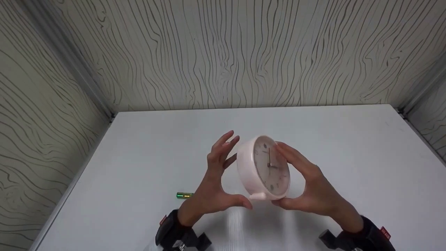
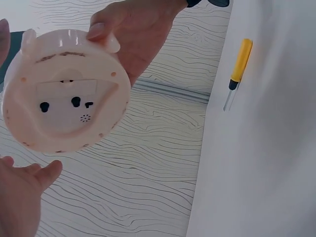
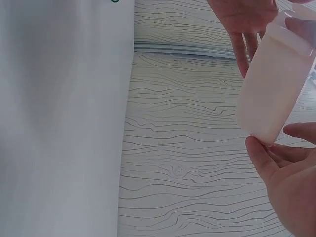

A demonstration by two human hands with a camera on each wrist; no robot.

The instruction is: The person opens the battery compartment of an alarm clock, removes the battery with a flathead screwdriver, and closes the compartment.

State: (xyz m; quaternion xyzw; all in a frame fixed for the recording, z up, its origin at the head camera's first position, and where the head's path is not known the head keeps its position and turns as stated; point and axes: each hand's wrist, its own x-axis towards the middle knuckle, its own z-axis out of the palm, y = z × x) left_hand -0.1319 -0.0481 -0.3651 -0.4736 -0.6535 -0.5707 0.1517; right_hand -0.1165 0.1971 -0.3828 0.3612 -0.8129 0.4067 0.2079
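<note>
A pale pink round alarm clock (image 1: 245, 167) is held up above the white table, tilted, its dial toward the head camera. My right hand (image 1: 313, 188) grips it, fingers on the upper right rim and thumb underneath. On the other side, my left hand (image 1: 212, 188) is spread around the clock with a gap at the palm; its thumb is close to a small foot at the bottom. The left wrist view shows the clock's back (image 2: 69, 133), with a recessed panel, black knobs and small speaker holes. In the right wrist view the smooth side (image 3: 271, 84) shows.
On the white table (image 1: 146, 146), a green and gold battery (image 1: 184, 195) lies beside my left forearm. The left wrist view shows a screwdriver (image 2: 242, 61) with a yellow handle on the tabletop. Wood-grain panels (image 1: 223, 52) enclose the table at the back and sides.
</note>
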